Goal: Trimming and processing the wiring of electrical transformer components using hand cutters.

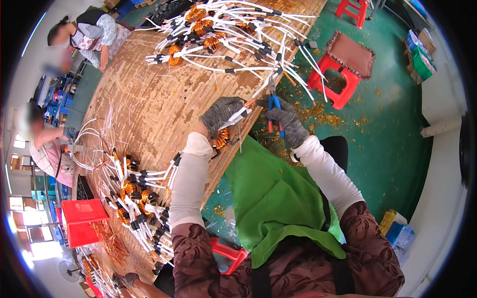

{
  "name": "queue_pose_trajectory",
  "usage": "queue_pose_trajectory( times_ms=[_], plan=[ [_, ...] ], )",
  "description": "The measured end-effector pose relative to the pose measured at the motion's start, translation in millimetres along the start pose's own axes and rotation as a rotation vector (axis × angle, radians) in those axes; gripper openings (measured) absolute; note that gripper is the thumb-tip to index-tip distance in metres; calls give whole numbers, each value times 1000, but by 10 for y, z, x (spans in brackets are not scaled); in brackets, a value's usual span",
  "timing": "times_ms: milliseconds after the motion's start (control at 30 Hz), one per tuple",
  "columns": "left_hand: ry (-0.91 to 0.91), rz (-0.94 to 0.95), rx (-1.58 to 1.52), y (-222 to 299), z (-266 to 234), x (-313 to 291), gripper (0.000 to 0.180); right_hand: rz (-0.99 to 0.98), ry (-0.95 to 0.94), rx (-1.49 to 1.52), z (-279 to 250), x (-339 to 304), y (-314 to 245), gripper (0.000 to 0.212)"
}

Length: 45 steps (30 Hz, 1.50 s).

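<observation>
My left hand (221,115), in a grey knit glove, is closed around the white wire leads (237,117) of a copper-wound coil (221,138). The coil hangs just below that hand, over the table's edge. My right hand (289,123), gloved in the same grey, grips pliers (271,103) with red and blue handles. Their metal jaws point away from me, near the wire ends by my left fingers. Whether the jaws touch a wire I cannot tell.
A pile of white-leaded coils (203,42) covers the far end of the worn wooden table (134,94); another bundle (141,198) lies at left, near a red bin (84,218). Red stools (340,82) stand on the green floor (382,134). Two people work across the table.
</observation>
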State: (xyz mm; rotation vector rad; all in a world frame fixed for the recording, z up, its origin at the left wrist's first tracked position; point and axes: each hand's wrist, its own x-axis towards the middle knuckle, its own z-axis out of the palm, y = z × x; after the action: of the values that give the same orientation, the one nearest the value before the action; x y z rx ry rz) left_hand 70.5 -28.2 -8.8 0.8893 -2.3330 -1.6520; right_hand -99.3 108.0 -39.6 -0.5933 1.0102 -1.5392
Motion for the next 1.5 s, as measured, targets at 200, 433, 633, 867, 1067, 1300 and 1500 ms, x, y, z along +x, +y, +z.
queue_pose_trajectory(
  times_ms=[200, 433, 633, 867, 1067, 1300, 1500],
  plan=[
    [-180, 624, 620, -265, -255, 98, 22, 22, -105, -168, 59, 115, 30, 42],
    [-72, 236, 189, -34, -71, 34, 23, 35, -46, -114, 42, 199, 36, 43],
    [174, -73, -95, -28, 172, -39, 22, 28, -105, -123, 58, 181, -23, 44],
    [402, 73, -20, -301, 341, -48, 19, -1, 121, -234, 252, 86, 145, 34],
    [417, 107, 69, -201, 347, -74, 20, -69, 279, -105, 378, 224, 241, 27],
    [448, 141, 44, -323, 366, -68, 20, 3, 296, -88, 424, 166, 198, 18],
    [474, 174, 94, -268, 413, -18, 16, -509, 492, -438, 497, 84, 542, 15]
  ],
)
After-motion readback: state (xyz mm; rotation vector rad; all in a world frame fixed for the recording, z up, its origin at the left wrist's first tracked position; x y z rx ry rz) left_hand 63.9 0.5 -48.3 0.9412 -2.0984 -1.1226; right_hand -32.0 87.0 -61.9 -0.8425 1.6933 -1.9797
